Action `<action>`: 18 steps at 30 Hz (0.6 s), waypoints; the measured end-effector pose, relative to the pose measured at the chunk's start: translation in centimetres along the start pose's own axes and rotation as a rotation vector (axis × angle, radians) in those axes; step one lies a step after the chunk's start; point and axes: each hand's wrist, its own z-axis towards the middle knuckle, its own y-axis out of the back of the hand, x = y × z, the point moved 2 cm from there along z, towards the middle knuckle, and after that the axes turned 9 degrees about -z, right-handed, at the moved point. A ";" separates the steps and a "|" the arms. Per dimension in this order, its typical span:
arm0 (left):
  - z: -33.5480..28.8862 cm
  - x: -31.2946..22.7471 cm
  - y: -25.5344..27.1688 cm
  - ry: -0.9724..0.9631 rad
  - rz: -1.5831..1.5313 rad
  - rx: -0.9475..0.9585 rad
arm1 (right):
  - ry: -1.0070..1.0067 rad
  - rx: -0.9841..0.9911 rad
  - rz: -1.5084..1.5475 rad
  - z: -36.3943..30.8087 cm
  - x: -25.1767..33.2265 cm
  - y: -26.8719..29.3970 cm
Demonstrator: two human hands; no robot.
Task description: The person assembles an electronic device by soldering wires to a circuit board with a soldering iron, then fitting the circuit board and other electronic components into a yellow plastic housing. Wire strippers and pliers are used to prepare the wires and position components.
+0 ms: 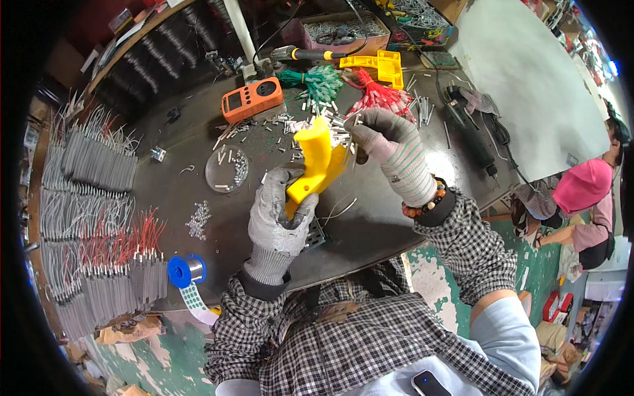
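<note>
In the middle, my gloved left hand (281,210) grips a yellow L-shaped plastic housing (316,155), tilted up and to the right. My right hand (391,148), also gloved, is raised just right of the housing. Its thumb and fingertips are closed in a pinch. What lies between them is too small and partly hidden to name. Beneath and behind the housing, small white tubes (297,125) are strewn over the dark bench. Bundles of green wires (317,83) and red wires (378,96) with pale ends lie beyond both hands.
Left stand rows of grey wired parts (99,162), a round dish (226,169) and a blue solder spool (187,270). Farther back are an orange meter (252,100), a soldering iron (310,54) and another yellow housing (388,68). A corded power screwdriver (470,135) lies right; another person sits beyond.
</note>
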 end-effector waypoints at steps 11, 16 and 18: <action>-0.5 -0.5 0.9 -0.068 -0.062 0.000 | 0.257 -0.091 -0.524 -1.2 0.9 -1.4; -0.8 -0.7 0.9 -0.125 -0.109 -0.008 | 0.338 -0.102 -0.662 -2.0 1.8 -2.6; -0.7 -0.5 0.2 0.127 -0.415 -0.090 | 0.153 0.002 -0.620 -1.6 0.7 -2.0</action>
